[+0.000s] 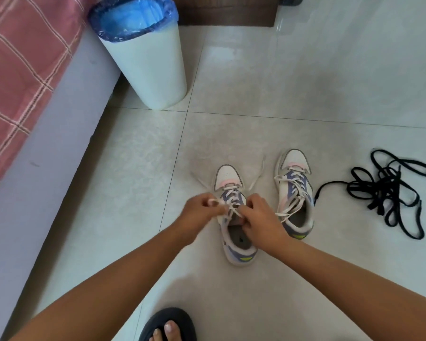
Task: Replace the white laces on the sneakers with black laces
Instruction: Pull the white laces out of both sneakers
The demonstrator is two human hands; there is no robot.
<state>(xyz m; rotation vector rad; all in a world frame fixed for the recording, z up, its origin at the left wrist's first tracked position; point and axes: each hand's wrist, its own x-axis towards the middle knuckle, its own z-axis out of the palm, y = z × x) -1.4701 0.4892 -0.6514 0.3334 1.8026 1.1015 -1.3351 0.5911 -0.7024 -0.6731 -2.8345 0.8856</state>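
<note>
White lace (229, 193) still crosses the left sneaker (234, 217), toe pointing away from the person; the left hand (199, 211) pinches a strand at its left side, the right hand (258, 216) closes on lace at the tongue. Black laces (388, 190) lie well right of that sneaker, beyond its mate (294, 190).

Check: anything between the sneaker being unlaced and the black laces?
Yes, head view: the second sneaker, white-laced, stands between the sneaker being unlaced and the black laces; bare tile otherwise.
</note>
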